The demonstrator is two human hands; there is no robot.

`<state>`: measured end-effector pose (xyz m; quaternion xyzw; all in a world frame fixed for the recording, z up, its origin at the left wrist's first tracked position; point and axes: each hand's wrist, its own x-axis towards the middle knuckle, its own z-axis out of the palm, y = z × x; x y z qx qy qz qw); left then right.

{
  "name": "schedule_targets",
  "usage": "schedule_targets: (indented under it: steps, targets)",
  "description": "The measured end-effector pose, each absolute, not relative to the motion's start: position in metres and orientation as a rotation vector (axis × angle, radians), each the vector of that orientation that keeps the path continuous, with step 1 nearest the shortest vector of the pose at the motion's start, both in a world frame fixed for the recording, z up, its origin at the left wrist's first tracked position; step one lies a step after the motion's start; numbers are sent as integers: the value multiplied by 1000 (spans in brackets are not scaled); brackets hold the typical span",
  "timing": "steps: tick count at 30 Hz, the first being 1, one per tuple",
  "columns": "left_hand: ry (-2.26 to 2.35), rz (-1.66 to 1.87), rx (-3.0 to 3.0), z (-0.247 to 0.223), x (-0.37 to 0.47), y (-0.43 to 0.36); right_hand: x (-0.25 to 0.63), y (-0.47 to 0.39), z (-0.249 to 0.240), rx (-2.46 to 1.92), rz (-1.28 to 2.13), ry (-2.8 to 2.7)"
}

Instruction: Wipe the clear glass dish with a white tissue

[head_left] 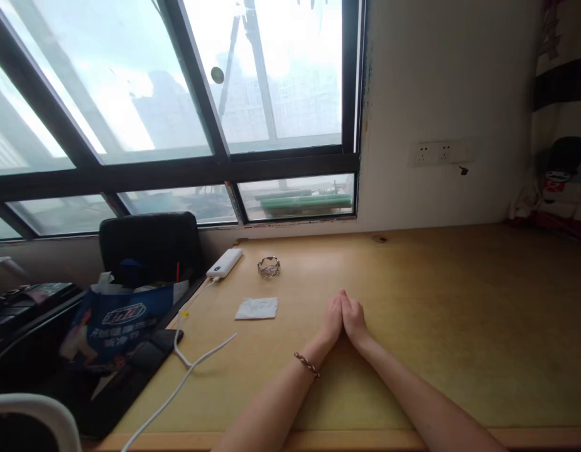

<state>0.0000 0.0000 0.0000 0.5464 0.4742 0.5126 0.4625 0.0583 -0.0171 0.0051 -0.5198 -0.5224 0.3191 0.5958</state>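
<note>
The left hand (331, 321) and the right hand (354, 321) are resting on the counter (460, 326) near its middle, palms pressed together, each grip flat and holding nothing. A folded tissue (257, 308), a glass ashtray (269, 267) and a white power bank (225, 262) are lying toward the far left corner. The writing on the blue bag (115, 326) is unreadable.

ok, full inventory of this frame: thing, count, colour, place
desk: 1, tan wood, fills the foreground under the window
power bank: 1, white, desk back left edge
cable: 1, white, runs from the power bank off the desk's front left edge
bracelet: 1, silver, on the desk right of the power bank
folded tissue: 1, white, on the desk left of the hands
bag: 1, blue with white print, left of the desk
chair: 1, black, behind the bag
wall socket: 1, white, wall right of the window
left hand: 1, braided wristband, palm pressed against the right, resting on the desk
right hand: 1, bare, pressed against the left
</note>
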Motion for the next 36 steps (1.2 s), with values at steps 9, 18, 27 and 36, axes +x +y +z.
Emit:
schedule_targets:
  steps: [9,18,27,36]
  targets:
    - [1174,1256,1330,8,2,-3,59,-18,6,-1230,725,-1221]
    - [1140,1270,1351,5,2,-1,59,-18,7,-1231,752,-1226]
    - [1107,1289,1371,-6,3,4,60,-18,6,-1232,752,-1227]
    - [1282,1195,1708,9,-12,5,73,-8,9,-1251,819,-1234]
